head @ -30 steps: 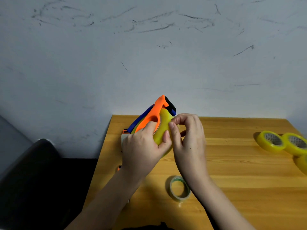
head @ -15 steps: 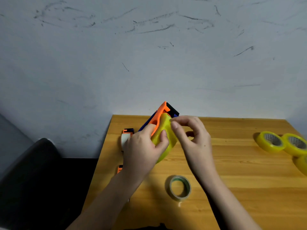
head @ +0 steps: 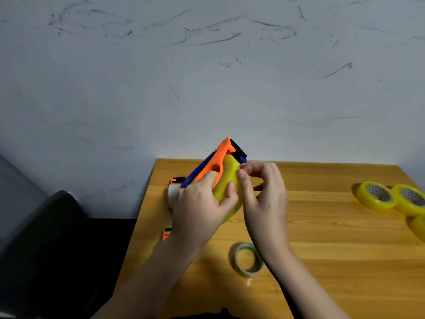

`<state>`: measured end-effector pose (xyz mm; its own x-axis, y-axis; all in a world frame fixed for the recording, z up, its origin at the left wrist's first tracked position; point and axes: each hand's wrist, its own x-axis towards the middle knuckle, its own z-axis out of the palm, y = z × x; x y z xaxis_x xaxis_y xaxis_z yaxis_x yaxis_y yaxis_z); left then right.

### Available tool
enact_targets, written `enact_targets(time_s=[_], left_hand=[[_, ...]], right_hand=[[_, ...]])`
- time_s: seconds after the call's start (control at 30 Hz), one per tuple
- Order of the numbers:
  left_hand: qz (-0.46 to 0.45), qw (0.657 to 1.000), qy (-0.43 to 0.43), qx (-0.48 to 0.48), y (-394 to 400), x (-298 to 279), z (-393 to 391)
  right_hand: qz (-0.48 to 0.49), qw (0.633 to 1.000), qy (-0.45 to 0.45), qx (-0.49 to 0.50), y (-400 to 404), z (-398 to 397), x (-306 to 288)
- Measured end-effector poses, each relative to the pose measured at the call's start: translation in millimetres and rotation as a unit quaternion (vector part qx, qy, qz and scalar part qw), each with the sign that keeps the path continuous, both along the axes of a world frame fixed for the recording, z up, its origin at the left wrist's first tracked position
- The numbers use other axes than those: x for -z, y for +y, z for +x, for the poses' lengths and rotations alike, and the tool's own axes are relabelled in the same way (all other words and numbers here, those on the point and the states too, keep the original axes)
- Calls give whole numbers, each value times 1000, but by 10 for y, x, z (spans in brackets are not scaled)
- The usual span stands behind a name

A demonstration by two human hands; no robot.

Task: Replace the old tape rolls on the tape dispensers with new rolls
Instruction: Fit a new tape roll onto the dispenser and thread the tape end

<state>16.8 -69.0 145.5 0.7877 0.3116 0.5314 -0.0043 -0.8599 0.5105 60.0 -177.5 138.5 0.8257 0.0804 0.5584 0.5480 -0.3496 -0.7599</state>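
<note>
Gripping the orange tape dispenser (head: 215,165) and its yellow roll (head: 227,180) at the centre of the frame, the left hand (head: 200,207) holds them raised above the wooden surface (head: 333,249), thumb curled onto the roll's face, while the right hand (head: 264,199) pinches at the roll's upper edge with thumb and forefinger. A nearly spent roll (head: 248,260) lies flat on the surface just below the hands, three more yellow rolls (head: 377,196) sit at the right edge of the frame, and parts of another dispenser (head: 176,189) show behind the left hand.
</note>
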Motion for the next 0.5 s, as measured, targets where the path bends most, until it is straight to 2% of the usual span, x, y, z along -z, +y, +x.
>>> enact_targets(time_s=[0.13,0.23,0.33,0.4,0.47,0.5], left_hand=[[-19,1000,14,1,-25,33,19],[-36,999,29,-7,-16,53,36],[-48,998,45,7,-12,63,37],[-89,994,58,20,-3,72,40],[-169,983,56,50,8,58,51],[-210,974,61,66,20,50,56]], right_hand=[[-95,985,-110,90,-6,72,31],[-135,973,-162,95,-44,151,48],[-136,972,-154,113,-104,267,52],[-141,971,-158,109,-158,345,37],[-115,986,-112,49,-207,403,-15],[-80,995,-62,-5,-232,431,-48]])
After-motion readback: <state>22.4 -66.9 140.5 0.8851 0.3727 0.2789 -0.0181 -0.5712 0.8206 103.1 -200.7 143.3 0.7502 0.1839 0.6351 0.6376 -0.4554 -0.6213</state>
